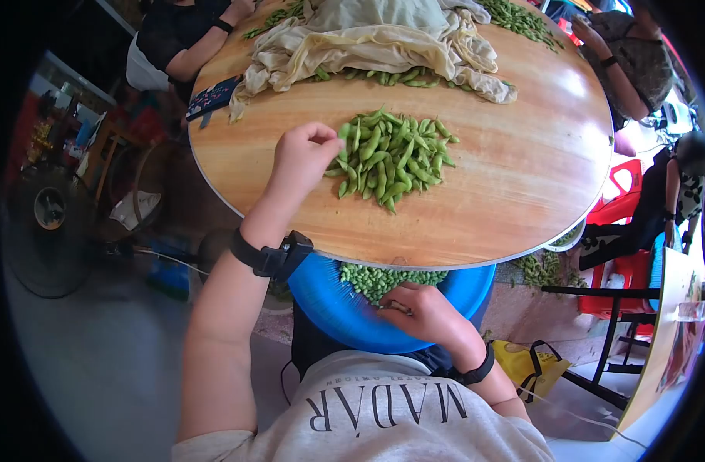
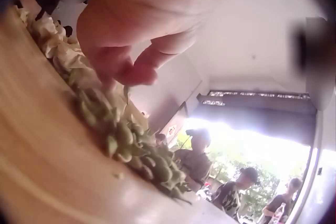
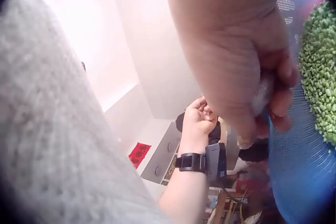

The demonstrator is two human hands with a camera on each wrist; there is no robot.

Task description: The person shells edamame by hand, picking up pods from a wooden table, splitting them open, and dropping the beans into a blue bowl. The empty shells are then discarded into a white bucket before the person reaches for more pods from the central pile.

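My left hand (image 1: 304, 156) is at the left edge of a heap of green soybean pods (image 1: 395, 158) on the round wooden table. Its thumb and index finger pinch a pod (image 1: 343, 132); a thin green end shows below the fingertips in the left wrist view. Below the table edge, my right hand (image 1: 428, 312) hangs over the blue plastic basin (image 1: 314, 296), its fingers curled round a small pale object (image 3: 262, 94), mostly hidden, whose kind I cannot tell. Shelled green beans (image 3: 321, 71) fill the basin's far part.
A crumpled cream cloth (image 1: 368, 46) covers more pods at the table's (image 1: 514, 177) far side. A dark flat box (image 1: 214, 98) lies at the left edge. Other people sit across the table. A yellow bag (image 1: 531, 368) and red stools (image 1: 618, 192) stand at the right.
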